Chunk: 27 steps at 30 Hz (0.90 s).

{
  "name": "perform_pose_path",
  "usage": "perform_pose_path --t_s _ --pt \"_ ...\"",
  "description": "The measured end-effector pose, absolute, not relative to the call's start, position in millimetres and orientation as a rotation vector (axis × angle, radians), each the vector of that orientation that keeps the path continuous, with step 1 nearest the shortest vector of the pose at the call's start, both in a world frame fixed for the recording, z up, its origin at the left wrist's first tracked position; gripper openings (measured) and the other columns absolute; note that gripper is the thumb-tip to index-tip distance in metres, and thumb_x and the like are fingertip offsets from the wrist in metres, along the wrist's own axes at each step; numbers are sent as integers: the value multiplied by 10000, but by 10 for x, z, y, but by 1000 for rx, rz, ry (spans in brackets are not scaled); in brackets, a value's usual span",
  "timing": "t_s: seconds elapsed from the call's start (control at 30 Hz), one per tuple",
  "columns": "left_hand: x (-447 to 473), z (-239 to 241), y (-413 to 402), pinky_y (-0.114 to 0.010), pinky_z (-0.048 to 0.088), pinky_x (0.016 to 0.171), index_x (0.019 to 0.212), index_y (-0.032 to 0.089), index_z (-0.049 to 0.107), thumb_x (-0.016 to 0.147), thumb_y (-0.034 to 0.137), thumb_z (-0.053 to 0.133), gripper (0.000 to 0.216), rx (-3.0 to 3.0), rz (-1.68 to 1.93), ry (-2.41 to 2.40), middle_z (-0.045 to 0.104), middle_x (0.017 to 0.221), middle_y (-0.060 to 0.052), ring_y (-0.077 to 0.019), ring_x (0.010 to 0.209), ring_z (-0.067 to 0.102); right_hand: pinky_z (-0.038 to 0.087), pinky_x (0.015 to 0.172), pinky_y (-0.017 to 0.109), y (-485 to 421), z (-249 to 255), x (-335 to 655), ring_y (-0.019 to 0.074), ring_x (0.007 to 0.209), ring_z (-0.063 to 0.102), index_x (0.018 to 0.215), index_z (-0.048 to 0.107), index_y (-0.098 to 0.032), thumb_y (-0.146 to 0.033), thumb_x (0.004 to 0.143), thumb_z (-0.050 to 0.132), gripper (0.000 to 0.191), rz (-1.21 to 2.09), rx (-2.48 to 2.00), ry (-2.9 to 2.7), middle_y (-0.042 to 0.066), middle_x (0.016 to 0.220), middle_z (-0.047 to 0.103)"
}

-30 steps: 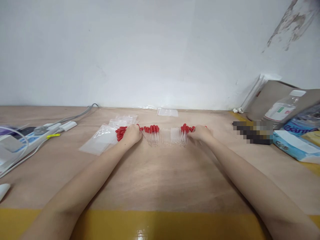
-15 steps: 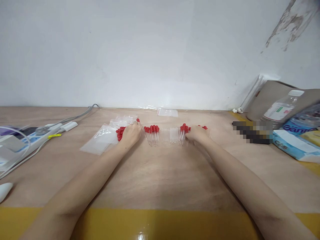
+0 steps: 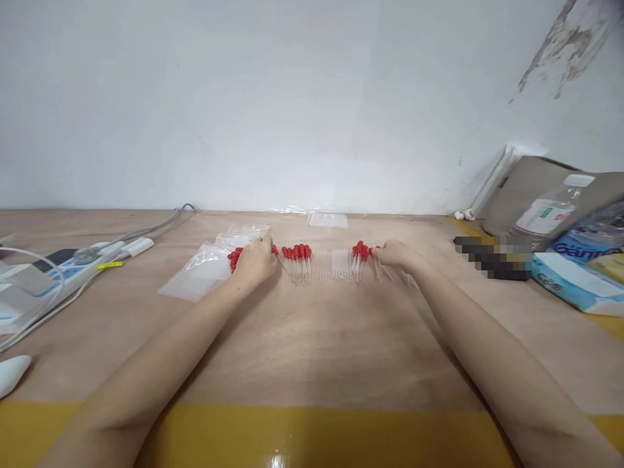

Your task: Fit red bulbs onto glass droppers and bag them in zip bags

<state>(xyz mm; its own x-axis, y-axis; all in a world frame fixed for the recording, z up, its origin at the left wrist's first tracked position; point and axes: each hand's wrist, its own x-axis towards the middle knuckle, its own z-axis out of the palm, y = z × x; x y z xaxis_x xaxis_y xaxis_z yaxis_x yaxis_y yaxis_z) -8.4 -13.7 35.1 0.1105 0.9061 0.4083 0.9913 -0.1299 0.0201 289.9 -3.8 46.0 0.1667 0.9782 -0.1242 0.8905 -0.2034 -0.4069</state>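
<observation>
A row of small clear droppers with red rubber bulbs point(image 3: 297, 255) lies across the wooden table point(image 3: 312, 338) near the wall. Bare clear tubes point(image 3: 331, 265) lie in the middle of the row, and another red-bulbed group point(image 3: 359, 253) lies to their right. My left hand point(image 3: 256, 261) rests curled over the left end of the row, its fingers closed on red-bulbed droppers point(image 3: 234, 257). My right hand point(image 3: 394, 254) is at the right end, fingers pinched around droppers whose clear tips point(image 3: 407, 279) stick out beneath it.
Clear zip bags point(image 3: 199, 273) lie left of the droppers, another bag point(image 3: 327, 220) by the wall. A power strip with cables point(image 3: 73, 263) sits at the left edge. A water bottle point(image 3: 548, 211), cardboard and blue packets point(image 3: 575, 279) crowd the right. Yellow tape point(image 3: 312, 435) edges the table front.
My right hand has lifted slightly and turned, taking up droppers at the right end. My left hand has crept a little farther along the left end.
</observation>
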Motion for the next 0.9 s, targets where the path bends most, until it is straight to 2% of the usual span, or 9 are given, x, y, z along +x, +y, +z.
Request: perform_pose_path --t_s 0.1,0.17,0.27,0.37,0.47,0.63,0.8,0.9 --pt "-22 417 -242 -323 437 702 1065 125 527 708 121 446 366 -2320 -740 -1728 584 850 -79 -217 770 558 404 598 242 -124 491 2903 153 659 569 582 535 -150 -275 775 410 262 656 -1919 -1857 80 700 632" --pt "19 449 -387 -288 435 708 999 154 587 694 98 440 343 -2594 -786 -1526 566 837 -47 -171 745 545 413 594 226 -214 450 2859 127 645 564 704 549 -150 -261 805 393 216 684 -1645 -1869 58 716 639" --pt "44 452 -662 -253 427 705 854 183 655 680 66 435 304 -2942 -663 -1242 540 803 -28 -142 749 528 423 596 238 -401 315 2736 127 640 561 933 544 -159 -283 823 430 200 491 -1394 -1933 37 727 634" --pt "37 404 -853 -233 424 648 805 169 658 672 71 465 254 -3048 -615 -1162 532 805 -34 -134 723 519 436 660 275 -622 165 2586 158 733 580 1034 553 -165 -239 825 446 246 235 -1245 -2076 62 822 641" --pt "65 310 -882 -222 432 646 873 166 644 716 92 473 244 -3150 -615 -1048 548 877 -48 -127 735 530 435 692 277 -789 62 2474 163 772 579 957 604 -168 -214 836 436 212 92 -1129 -2144 72 834 632" --pt "205 69 -780 -285 437 770 1076 192 582 835 143 434 287 -3167 -804 -923 610 911 -52 -155 842 543 420 595 258 -837 -39 2460 145 666 554 813 590 -169 -239 829 462 147 69 -1103 -2063 50 721 605" --pt "215 -104 -737 -317 436 774 1004 218 633 844 229 492 213 -2961 -1007 -1118 621 878 -45 -171 851 536 396 617 288 -844 -129 2495 139 627 537 848 554 -186 -262 844 429 147 135 -1073 -2067 30 717 605" --pt "182 -136 -734 -318 450 766 1138 232 560 837 237 510 305 -2924 -1058 -1217 624 893 -42 -167 835 559 365 662 302 -883 -169 2468 130 621 529 867 556 -189 -251 848 435 138 141 -1072 -2138 21 727 611"
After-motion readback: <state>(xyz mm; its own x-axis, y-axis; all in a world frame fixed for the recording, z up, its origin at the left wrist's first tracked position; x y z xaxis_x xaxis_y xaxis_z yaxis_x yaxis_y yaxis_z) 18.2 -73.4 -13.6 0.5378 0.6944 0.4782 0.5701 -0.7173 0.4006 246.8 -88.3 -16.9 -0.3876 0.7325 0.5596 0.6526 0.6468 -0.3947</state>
